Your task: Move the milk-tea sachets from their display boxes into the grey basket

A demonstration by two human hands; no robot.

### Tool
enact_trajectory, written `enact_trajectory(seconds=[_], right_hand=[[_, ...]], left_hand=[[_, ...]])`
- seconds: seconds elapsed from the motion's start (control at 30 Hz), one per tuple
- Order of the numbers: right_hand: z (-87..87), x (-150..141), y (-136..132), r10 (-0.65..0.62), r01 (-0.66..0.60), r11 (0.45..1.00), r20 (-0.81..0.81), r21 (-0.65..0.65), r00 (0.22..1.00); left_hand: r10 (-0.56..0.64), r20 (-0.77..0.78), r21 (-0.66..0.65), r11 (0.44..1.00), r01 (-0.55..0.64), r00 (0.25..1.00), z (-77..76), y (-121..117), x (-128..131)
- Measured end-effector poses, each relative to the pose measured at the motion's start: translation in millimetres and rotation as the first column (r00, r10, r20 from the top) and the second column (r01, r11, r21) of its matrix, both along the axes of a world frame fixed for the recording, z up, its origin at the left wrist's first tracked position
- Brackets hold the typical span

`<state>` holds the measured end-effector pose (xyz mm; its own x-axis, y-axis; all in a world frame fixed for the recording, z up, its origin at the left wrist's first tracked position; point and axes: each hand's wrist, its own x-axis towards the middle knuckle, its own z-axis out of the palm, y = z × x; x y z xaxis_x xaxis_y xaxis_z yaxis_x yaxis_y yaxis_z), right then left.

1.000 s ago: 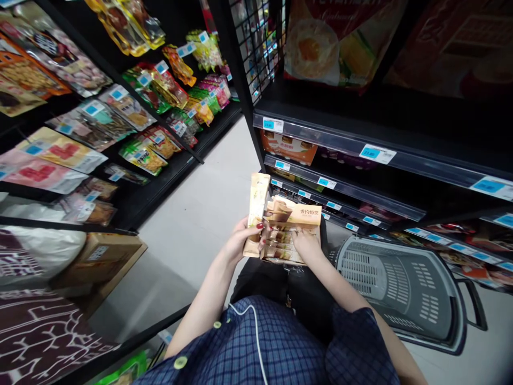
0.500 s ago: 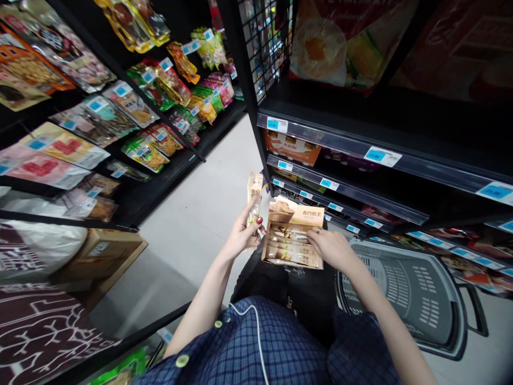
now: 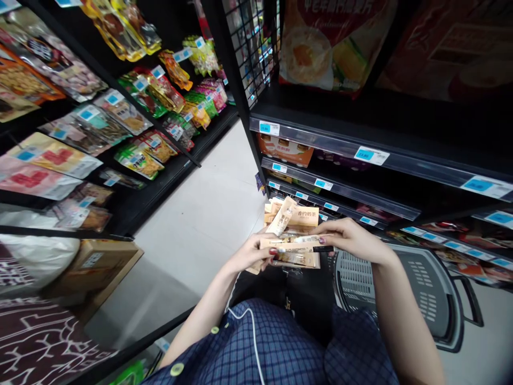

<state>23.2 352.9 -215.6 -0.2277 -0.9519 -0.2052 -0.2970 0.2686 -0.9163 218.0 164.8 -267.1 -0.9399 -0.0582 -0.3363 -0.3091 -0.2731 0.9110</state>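
An open cardboard box of milk tea (image 3: 308,215) rests at my lap, its printed lid flap raised at the back. Inside lie several stick sachets (image 3: 298,260). My left hand (image 3: 252,252) is closed on one beige sachet (image 3: 284,215) that slants up over the box's left side. The same hand also grips the left end of a second sachet (image 3: 294,244), lying crosswise above the box. Its right end is pinched by my right hand (image 3: 350,239), beside a dark strip at the fingertips. My hands cover part of the box's contents.
A grey shopping basket (image 3: 395,283) stands on the floor at my right. Black shelves with price tags (image 3: 372,155) rise ahead and right. Bagged snacks (image 3: 138,160) hang on the left rack, above a cardboard carton (image 3: 94,262). A white cable (image 3: 254,331) runs down my shirt.
My left hand has moved right and down with its sachet, now over the box. The right hand has raised another sachet out of the box, and both hands hold it. The view has shifted slightly.
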Motion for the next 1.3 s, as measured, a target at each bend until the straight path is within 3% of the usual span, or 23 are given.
enact_trajectory(seconds=[0.1, 0.23, 0.4, 0.7, 0.8, 0.87, 0.97, 1.07, 1.17, 1.23, 1.3], right_hand=[[-6.3, 0, 3, -0.202, 0.206, 0.978, 0.111, -0.027, 0.973], [-17.8, 0, 6, -0.446, 0.480, 0.875, 0.273, -0.068, 0.852], [-26.7, 3, 6, -0.512, 0.576, 0.809, 0.341, -0.115, 0.788], [-20.8, 2, 14, -0.500, 0.552, 0.817, 0.272, -0.166, 0.822], [-10.7, 5, 24, -0.382, 0.431, 0.867, 0.221, -0.249, 0.897], [-0.5, 10, 31, -0.312, 0.326, 0.880, 0.097, -0.346, 0.945], [15.6, 19, 32, -0.314, 0.199, 0.827, -0.138, -0.526, 0.939], [26.5, 29, 23, -0.381, 0.140, 0.708, -0.207, -0.693, 0.901], [30.1, 36, 11, -0.518, 0.344, 0.586, -0.013, -0.734, 0.855], [29.1, 38, 4, -0.589, 0.545, 0.565, 0.160, -0.619, 0.792], [26.0, 37, -1, -0.649, 0.678, 0.579, 0.248, -0.453, 0.720]], left_hand=[[0.056, 0.049, -0.074, 0.996, -0.052, 0.997, 10.0, 3, -6], [0.151, 0.071, 0.058, 0.986, -0.156, 0.986, 11.4, 3, -10], [0.203, 0.099, 0.102, 0.972, -0.213, 0.974, 11.1, 4, -12], [0.219, 0.122, 0.162, 0.958, -0.237, 0.968, 10.7, 6, -15], [0.174, 0.128, 0.249, 0.947, -0.201, 0.976, 10.9, 0, -14], [0.088, 0.111, 0.289, 0.950, -0.117, 0.990, 10.6, -4, -11], [-0.045, 0.054, 0.299, 0.954, 0.027, 0.998, 7.2, -6, -6], [-0.132, -0.019, 0.322, 0.938, 0.131, 0.991, 2.5, -1, -3], [-0.162, -0.031, 0.312, 0.936, 0.163, 0.986, 0.5, 6, -4], [-0.133, -0.020, 0.266, 0.955, 0.134, 0.991, 0.6, 9, -5], [-0.112, -0.047, 0.193, 0.974, 0.119, 0.993, 1.0, 9, -6]])
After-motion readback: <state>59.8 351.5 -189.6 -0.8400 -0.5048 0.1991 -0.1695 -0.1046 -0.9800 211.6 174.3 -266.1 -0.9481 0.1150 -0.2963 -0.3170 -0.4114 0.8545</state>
